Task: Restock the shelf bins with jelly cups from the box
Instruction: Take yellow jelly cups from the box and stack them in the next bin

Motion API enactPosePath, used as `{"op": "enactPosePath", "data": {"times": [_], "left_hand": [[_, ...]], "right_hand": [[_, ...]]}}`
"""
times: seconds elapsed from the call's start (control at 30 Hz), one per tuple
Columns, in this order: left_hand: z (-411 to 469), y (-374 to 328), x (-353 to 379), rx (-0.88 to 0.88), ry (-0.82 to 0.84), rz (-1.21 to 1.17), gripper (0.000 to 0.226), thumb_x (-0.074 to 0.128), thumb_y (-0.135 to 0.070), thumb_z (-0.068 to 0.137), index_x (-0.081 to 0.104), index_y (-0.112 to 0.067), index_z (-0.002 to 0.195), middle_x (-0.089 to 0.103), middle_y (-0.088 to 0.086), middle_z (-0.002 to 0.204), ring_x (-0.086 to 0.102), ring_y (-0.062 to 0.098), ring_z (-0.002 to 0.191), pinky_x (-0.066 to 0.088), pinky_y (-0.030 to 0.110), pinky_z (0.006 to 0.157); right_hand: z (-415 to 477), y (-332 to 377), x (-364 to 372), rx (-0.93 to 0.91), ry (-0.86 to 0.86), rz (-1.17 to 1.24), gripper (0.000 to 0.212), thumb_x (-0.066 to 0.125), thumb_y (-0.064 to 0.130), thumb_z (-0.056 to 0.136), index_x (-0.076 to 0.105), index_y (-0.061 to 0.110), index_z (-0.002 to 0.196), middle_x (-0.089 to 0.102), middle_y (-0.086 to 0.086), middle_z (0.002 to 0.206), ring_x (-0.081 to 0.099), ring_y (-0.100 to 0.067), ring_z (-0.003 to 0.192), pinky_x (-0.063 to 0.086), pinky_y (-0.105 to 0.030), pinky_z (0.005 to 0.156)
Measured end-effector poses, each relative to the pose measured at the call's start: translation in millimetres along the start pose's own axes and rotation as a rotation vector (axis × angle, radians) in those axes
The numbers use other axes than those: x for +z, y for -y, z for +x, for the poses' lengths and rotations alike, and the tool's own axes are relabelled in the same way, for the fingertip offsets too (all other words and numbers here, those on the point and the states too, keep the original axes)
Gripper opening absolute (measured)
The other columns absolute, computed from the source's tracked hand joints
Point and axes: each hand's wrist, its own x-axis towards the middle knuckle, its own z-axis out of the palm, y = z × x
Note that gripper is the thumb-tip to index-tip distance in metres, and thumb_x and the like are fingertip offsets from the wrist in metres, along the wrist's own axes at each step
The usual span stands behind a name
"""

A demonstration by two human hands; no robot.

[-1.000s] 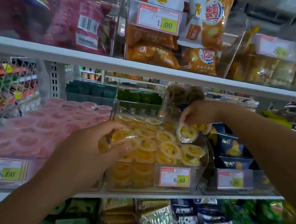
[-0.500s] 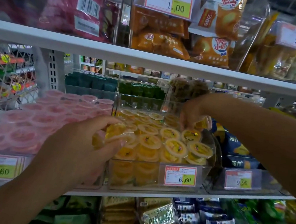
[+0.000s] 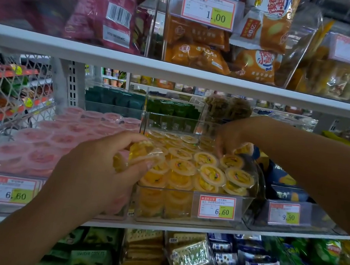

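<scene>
Left grip [image 3: 107,168] clasps yellow jelly cups [image 3: 144,155]; right grip [image 3: 233,140] touches binned cup [image 3: 231,162].

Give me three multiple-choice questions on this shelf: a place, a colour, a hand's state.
1. The pink jelly cups lie where, relative to the yellow-cup bin? A) left B) right C) shelf above
2. The held cups in the left hand are which colour? A) pink B) green C) yellow
3. The right hand is: A) hanging idle B) reaching into the bin's back C) gripping a price tag
Answers: 1A, they sit left of it; 2C, yellow shows in its grip; 3B, it dips among the rear cups.
</scene>
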Motion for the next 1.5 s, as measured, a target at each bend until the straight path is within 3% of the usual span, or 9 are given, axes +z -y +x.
{"op": "enactPosePath", "data": {"times": [0.33,0.5,0.6,0.67,0.77,0.9,1.03,1.2,1.5], "left_hand": [[-8,0,-2,-0.006,0.005,-0.034,0.032,0.043,-0.074,0.063,0.050,-0.066,0.093,0.059,-0.034,0.078,0.055,-0.007,0.065,0.039,0.023,0.056],[-8,-4,-4,-0.015,0.006,-0.044,0.024,0.048,-0.070,0.066,0.049,-0.066,0.089,0.054,-0.046,0.078,0.055,-0.013,0.068,0.035,0.022,0.053],[-9,-5,-4,-0.016,0.007,-0.043,0.021,0.052,-0.067,0.069,0.047,-0.066,0.090,0.050,-0.050,0.080,0.055,-0.009,0.064,0.035,0.023,0.053],[-9,-5,-4,-0.017,0.010,-0.044,0.019,0.057,-0.058,0.073,0.047,-0.066,0.087,0.050,-0.050,0.081,0.056,-0.009,0.068,0.036,0.023,0.054],[-9,-2,-7,-0.016,0.011,-0.048,0.014,0.058,-0.056,0.075,0.052,-0.060,0.087,0.052,-0.048,0.080,0.055,-0.012,0.072,0.035,0.023,0.053],[-9,10,-14,-0.007,-0.019,-0.045,0.035,0.047,-0.073,0.068,0.055,-0.060,0.099,0.057,-0.036,0.082,0.056,-0.006,0.069,0.041,0.025,0.055],[-11,26,-22,-0.038,-0.031,0.010,0.030,0.056,-0.063,0.073,0.051,-0.063,0.103,0.056,-0.036,0.087,0.054,-0.007,0.073,0.042,0.027,0.057],[-11,40,-29,-0.048,-0.055,0.050,0.029,0.055,-0.067,0.076,0.048,-0.066,0.104,0.061,-0.028,0.085,0.057,-0.003,0.072,0.052,0.032,0.061],[-10,46,-30,-0.047,-0.061,0.040,0.032,0.064,-0.056,0.076,0.052,-0.062,0.104,0.059,-0.033,0.085,0.057,-0.004,0.071,0.047,0.028,0.055]], "right_hand": [[-3,1,2,0.039,-0.069,0.017,0.036,0.061,0.006,0.090,0.066,0.024,0.120,0.046,0.002,0.138,0.045,-0.020,0.123,0.040,-0.026,0.085],[-13,-16,-2,0.031,-0.234,0.198,0.016,0.061,0.014,0.091,0.068,0.018,0.105,0.064,0.000,0.116,0.055,-0.014,0.096,0.049,-0.031,0.088],[-27,-18,-8,-0.021,-0.274,0.431,0.012,0.061,0.028,0.092,0.066,0.018,0.096,0.065,0.002,0.096,0.063,-0.015,0.087,0.050,-0.022,0.071],[-33,-11,-10,-0.084,-0.182,0.702,0.016,0.059,0.013,0.092,0.061,0.013,0.108,0.062,0.001,0.101,0.061,-0.009,0.087,0.049,-0.012,0.061],[-24,2,-15,-0.126,-0.092,0.819,0.042,0.057,-0.002,0.089,0.051,0.006,0.129,0.056,-0.004,0.117,0.059,-0.011,0.103,0.054,-0.013,0.076],[3,24,-25,-0.186,-0.149,0.902,0.037,0.068,0.015,0.089,0.055,0.006,0.122,0.056,0.001,0.114,0.065,-0.017,0.101,0.053,-0.036,0.096],[38,47,-30,-0.173,-0.371,0.796,0.027,0.067,0.040,0.087,0.060,0.015,0.096,0.064,-0.003,0.094,0.072,-0.020,0.078,0.058,-0.040,0.081],[69,72,-30,-0.219,-0.272,0.868,0.012,0.055,0.018,0.097,0.063,0.019,0.089,0.065,-0.007,0.110,0.066,-0.006,0.068,0.054,-0.019,0.061],[76,85,-26,-0.239,-0.185,0.939,0.042,0.047,0.002,0.098,0.050,0.018,0.136,0.052,0.002,0.117,0.063,-0.012,0.089,0.056,-0.024,0.079]]}}
